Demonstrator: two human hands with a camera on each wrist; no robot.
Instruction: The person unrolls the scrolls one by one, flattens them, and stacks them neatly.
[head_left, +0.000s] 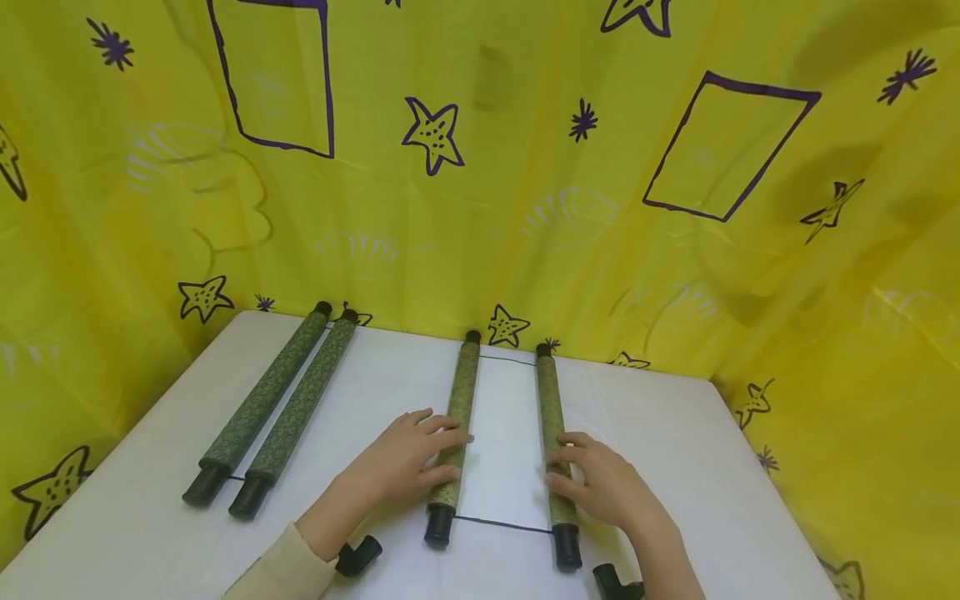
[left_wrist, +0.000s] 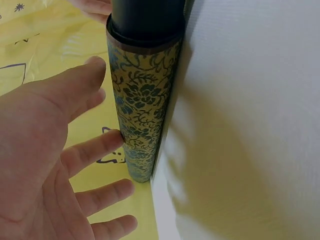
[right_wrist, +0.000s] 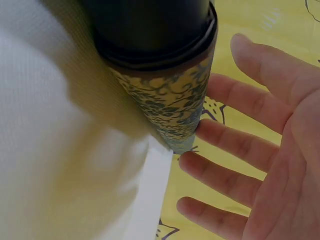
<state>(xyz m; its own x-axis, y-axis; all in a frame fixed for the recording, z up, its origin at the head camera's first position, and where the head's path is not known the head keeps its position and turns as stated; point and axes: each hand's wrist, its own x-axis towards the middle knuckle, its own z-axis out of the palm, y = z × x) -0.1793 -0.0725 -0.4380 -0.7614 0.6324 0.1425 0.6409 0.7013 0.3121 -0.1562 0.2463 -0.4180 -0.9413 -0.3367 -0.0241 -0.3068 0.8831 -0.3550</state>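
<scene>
In front of me stand two long rolls covered in gold-green floral fabric, with black ends and a thin dark line linking them at each end. My left hand (head_left: 408, 457) lies across the left roll (head_left: 463, 392), fingers spread and fairly straight. In the left wrist view its fingertips meet the side of the patterned roll (left_wrist: 142, 100). My right hand (head_left: 603, 483) lies over the right roll (head_left: 551, 400) with fingers extended. The right wrist view shows those fingers (right_wrist: 235, 135) beside the fabric below a wide black end (right_wrist: 150, 30), not wrapped round it.
A darker green pair of rolls, left one (head_left: 262, 392) and right one (head_left: 303, 408), lies at the left. Near my forearms are a black elbow piece (head_left: 360, 557) and another black elbow piece (head_left: 615, 583). A yellow curtain (head_left: 480, 208) hangs behind the white table (head_left: 637, 417).
</scene>
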